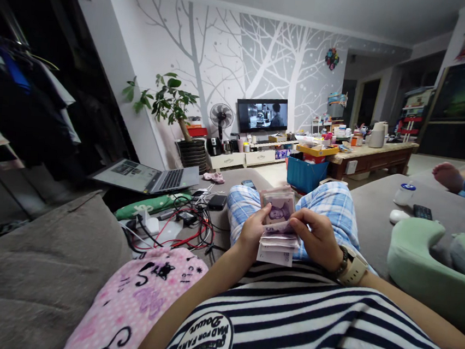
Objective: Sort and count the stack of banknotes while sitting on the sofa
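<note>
A stack of banknotes is held between both hands just below the middle of the view, over a lap in blue plaid. The left hand is closed around the stack's left edge, with the thumb laid on the top note; the right hand grips the right edge, its fingers pressed on the folded notes. A watch is worn on the right wrist. A striped shirt is seen at 6 o'clock from the hands, and a pink cat-print cloth lies at 8 o'clock. At 9 o'clock a tangle of red and black cables is spread on the grey sofa, and further out at 10 o'clock an open laptop is set. At 3 o'clock a green neck pillow rests on the sofa, with a remote and a small white jar at 2 o'clock. At 12 o'clock, well apart, a blue bin stands on the floor, and a television is mounted on the tree-patterned wall beyond. A bare foot of another person is visible at the far right.
</note>
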Demonstrator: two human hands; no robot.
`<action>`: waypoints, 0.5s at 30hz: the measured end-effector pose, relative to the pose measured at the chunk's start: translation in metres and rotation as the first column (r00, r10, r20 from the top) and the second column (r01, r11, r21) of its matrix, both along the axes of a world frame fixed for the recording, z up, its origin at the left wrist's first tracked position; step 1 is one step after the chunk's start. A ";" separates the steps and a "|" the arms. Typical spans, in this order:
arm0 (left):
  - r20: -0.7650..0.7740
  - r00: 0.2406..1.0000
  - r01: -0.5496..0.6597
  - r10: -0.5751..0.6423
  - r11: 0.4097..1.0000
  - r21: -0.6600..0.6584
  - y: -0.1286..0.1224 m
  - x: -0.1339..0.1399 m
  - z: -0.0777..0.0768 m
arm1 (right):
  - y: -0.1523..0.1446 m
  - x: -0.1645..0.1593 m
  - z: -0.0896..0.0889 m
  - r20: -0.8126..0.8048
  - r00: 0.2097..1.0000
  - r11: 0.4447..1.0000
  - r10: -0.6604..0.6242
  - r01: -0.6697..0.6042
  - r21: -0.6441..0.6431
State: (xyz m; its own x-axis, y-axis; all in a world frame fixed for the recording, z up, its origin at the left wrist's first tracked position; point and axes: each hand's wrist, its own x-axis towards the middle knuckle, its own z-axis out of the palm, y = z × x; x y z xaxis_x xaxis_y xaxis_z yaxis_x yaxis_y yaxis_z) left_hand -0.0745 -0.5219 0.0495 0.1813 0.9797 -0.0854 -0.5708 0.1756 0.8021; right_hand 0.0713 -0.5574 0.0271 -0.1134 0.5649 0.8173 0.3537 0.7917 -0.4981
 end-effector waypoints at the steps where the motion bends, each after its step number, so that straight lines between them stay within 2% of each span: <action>1: 0.004 1.000 0.013 -0.013 1.000 0.012 0.001 0.000 0.000 | 0.000 0.000 -0.001 0.000 1.000 1.000 0.000 0.000 0.000; 5: 0.010 0.999 0.034 -0.034 0.999 0.024 0.005 -0.002 -0.003 | 0.002 -0.001 -0.002 -0.011 1.000 1.000 0.013 -0.013 -0.021; 7: 0.020 0.998 0.051 -0.052 0.999 0.013 0.006 -0.002 -0.005 | 0.001 -0.001 0.003 0.008 0.999 0.997 0.051 -0.050 -0.051; 11: 0.025 0.997 0.074 -0.073 0.997 -0.011 0.004 -0.001 -0.004 | -0.024 0.009 0.035 0.116 0.965 0.966 0.237 -0.221 -0.132; 14: 0.009 1.000 0.018 -0.017 1.000 -0.010 -0.001 -0.001 -0.002 | -0.060 0.029 0.065 0.246 0.871 0.904 0.425 -0.395 -0.161; 15: -0.004 1.000 -0.013 0.013 1.000 -0.023 -0.002 -0.001 -0.001 | -0.071 0.037 0.072 0.318 0.841 0.898 0.438 -0.425 -0.112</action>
